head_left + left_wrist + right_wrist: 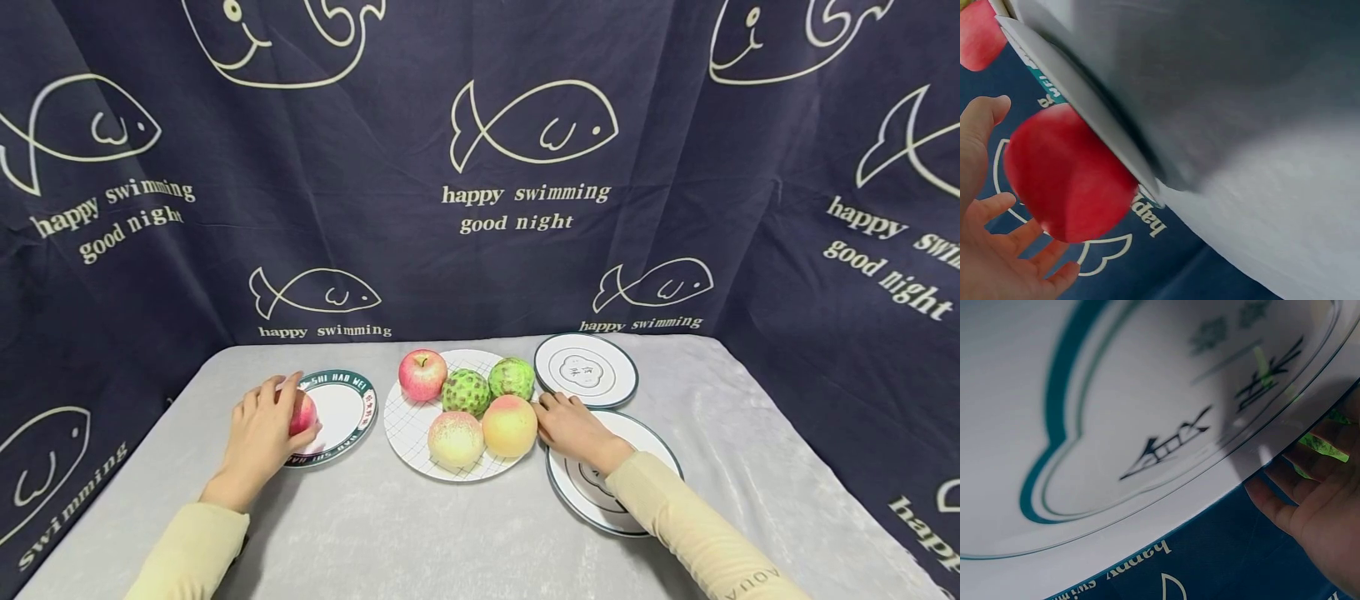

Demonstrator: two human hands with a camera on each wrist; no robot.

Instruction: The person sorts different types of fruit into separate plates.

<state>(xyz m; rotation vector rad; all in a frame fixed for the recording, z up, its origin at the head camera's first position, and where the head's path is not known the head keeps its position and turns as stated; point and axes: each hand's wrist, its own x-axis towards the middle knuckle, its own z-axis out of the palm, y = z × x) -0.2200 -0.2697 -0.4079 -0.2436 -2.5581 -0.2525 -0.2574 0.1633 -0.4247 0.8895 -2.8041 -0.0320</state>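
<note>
A red apple (302,414) sits on the green-rimmed plate (347,417) at the left. My left hand (258,427) is around it from the left; in the left wrist view the thumb and fingers are spread, with a gap to the apple (1069,175). My right hand (576,429) reaches over the lower right plate (637,521) to the edge of the middle white plate (405,433). Its fingertips are beside a peach (512,427) and a green custard apple (512,378). Green skin shows behind the loosely bent fingers (1272,500) in the right wrist view.
The middle plate also carries another red apple (422,375), a second custard apple (466,392) and a paler peach (455,440). Another plate (618,367) with a dark rim lies at the back right. A dark blue fish-print curtain (420,275) surrounds the grey-covered table (375,542).
</note>
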